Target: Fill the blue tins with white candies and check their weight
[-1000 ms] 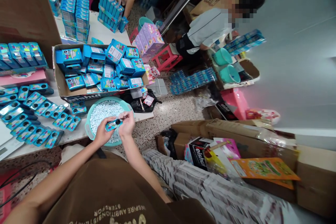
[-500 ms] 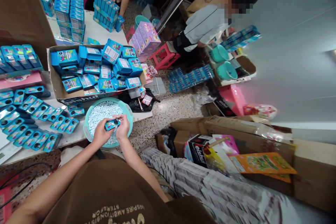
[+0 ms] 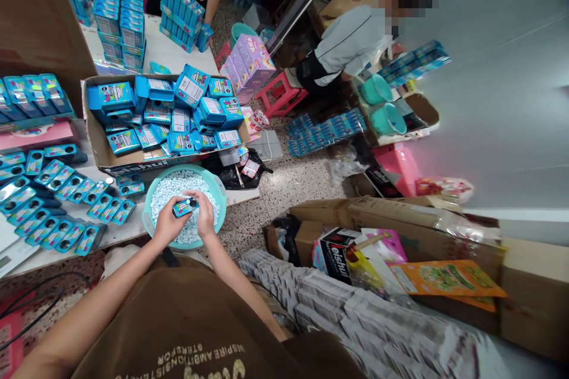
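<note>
Left hand (image 3: pixel 166 226): clamped on blue tin (image 3: pixel 185 207), 9 o'clock end
Right hand (image 3: pixel 205 216): clamped on same tin, 3 o'clock end
Teal basin (image 3: pixel 184 169): beneath both hands, heaped with pale mints (image 3: pixel 178 192)
Cardboard carton (image 3: pixel 133 167): 12 o'clock, tins inside

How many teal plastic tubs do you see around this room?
4. One teal tub holds pale candies under the person's left hand and right hand holding a blue tin; two more beside the seated co-worker; another on the floor further back. Others may be hidden.

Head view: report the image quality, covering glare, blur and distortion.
Head view: wide-angle distortion bends the room's edges; the pale wall is washed out by soft glare; the stacked packets at lower right smear with blur; the left hand and right hand around the blue tin stay fairly sharp.
</note>
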A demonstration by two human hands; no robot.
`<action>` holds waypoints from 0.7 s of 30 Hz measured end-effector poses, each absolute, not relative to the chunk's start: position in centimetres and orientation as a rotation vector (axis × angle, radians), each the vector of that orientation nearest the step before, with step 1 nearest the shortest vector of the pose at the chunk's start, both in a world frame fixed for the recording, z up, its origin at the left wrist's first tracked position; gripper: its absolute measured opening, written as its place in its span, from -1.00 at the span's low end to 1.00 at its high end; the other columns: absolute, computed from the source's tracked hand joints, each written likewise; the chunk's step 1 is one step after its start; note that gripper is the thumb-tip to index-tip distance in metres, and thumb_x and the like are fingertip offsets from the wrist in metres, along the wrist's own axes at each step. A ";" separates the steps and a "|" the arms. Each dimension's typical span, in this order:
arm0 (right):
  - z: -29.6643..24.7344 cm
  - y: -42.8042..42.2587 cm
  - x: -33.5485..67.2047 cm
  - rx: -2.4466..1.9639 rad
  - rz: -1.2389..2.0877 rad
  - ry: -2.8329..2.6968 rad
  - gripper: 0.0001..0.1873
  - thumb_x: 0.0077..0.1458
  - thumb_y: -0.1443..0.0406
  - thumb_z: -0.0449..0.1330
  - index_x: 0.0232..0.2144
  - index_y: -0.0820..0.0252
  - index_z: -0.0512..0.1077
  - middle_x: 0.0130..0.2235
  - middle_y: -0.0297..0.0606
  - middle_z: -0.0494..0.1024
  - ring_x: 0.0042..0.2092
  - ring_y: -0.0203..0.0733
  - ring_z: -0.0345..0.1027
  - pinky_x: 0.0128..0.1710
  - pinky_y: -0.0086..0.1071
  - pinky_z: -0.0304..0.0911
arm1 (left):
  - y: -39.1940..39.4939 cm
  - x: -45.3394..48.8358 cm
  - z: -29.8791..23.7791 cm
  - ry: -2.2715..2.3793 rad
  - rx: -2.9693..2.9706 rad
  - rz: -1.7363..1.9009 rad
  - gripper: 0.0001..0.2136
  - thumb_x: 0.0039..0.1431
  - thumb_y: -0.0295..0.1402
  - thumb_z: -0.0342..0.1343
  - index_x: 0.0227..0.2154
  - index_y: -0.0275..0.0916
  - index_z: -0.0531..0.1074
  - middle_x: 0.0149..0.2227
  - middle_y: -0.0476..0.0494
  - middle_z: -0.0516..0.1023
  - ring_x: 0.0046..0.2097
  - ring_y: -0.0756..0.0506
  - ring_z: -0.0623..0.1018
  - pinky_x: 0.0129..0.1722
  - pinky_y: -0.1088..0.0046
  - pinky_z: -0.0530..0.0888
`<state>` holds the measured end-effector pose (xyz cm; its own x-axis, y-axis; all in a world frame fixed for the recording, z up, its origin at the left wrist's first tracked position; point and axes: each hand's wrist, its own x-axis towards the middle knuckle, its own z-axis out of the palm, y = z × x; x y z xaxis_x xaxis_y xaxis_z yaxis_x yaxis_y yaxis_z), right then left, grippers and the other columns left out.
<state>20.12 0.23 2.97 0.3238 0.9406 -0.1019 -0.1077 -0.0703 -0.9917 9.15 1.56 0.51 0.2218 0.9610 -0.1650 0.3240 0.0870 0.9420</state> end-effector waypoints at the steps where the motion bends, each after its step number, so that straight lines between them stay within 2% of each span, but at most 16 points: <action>1: 2.8 0.3 20.2 -1.351 1.052 -0.847 -0.68 0.18 0.14 -0.03 -0.23 0.16 0.44 -0.15 -0.23 0.54 -0.05 -0.19 0.38 0.05 -0.26 0.21 | 1.6 9.0 0.6 1.300 1.477 0.763 -0.71 -0.06 -0.34 0.17 -0.21 -0.19 0.34 -0.20 -0.08 0.51 -0.15 -0.13 0.50 -0.13 0.32 0.41; 5: 1.6 0.3 20.3 -1.383 1.052 -0.870 -0.76 0.03 0.22 0.17 -0.21 0.15 0.42 -0.14 -0.25 0.52 -0.07 -0.19 0.38 0.03 -0.26 0.23 | 1.6 8.6 1.1 1.269 1.680 0.780 -0.72 -0.03 -0.41 0.13 -0.18 -0.18 0.37 -0.16 -0.11 0.51 -0.09 -0.17 0.47 -0.08 0.25 0.38; 9: 0.9 -0.1 20.2 -1.416 1.026 -0.903 -0.76 0.08 0.25 0.12 -0.18 0.13 0.42 -0.10 -0.24 0.52 -0.01 -0.17 0.36 0.08 -0.21 0.20 | 1.4 8.4 1.1 1.252 1.673 0.847 -0.69 -0.01 -0.43 0.11 -0.14 -0.18 0.36 -0.11 -0.13 0.50 -0.04 -0.16 0.47 -0.02 0.23 0.38; 12: 1.1 -0.5 20.4 -1.482 0.921 -1.088 -0.70 0.13 0.26 0.06 -0.09 0.08 0.44 0.04 -0.25 0.46 0.13 -0.16 0.24 0.19 -0.17 0.06 | 1.1 8.3 1.0 1.251 1.602 0.875 -0.68 -0.01 -0.42 0.10 -0.13 -0.18 0.35 -0.10 -0.13 0.49 -0.03 -0.14 0.47 0.00 0.25 0.38; 16: 2.0 -1.0 20.1 -1.522 0.831 -1.281 -0.66 0.15 0.23 0.04 -0.04 -0.01 0.44 0.20 -0.34 0.27 0.26 -0.16 0.02 0.28 -0.18 -0.15 | 1.1 8.4 0.8 1.281 1.488 0.909 -0.69 0.00 -0.40 0.12 -0.14 -0.19 0.35 -0.11 -0.12 0.50 -0.05 -0.12 0.48 -0.01 0.28 0.40; 18: 2.1 -1.2 19.7 -1.489 0.929 -1.190 -0.66 0.15 0.19 0.05 -0.06 -0.01 0.46 0.24 -0.36 0.20 0.26 -0.16 0.03 0.26 -0.22 -0.10 | 1.3 8.4 0.7 1.286 1.433 0.940 -0.70 0.00 -0.37 0.13 -0.14 -0.19 0.35 -0.12 -0.12 0.50 -0.05 -0.12 0.49 -0.02 0.28 0.41; 21: 1.0 -1.2 19.5 -1.375 1.093 -0.834 -0.65 0.14 0.13 0.04 -0.10 0.06 0.49 0.19 -0.28 0.28 0.21 -0.15 0.12 0.20 -0.24 0.03 | 1.5 8.3 0.6 1.287 1.376 0.966 -0.69 -0.02 -0.32 0.18 -0.16 -0.19 0.37 -0.12 -0.12 0.50 -0.05 -0.13 0.49 -0.03 0.28 0.42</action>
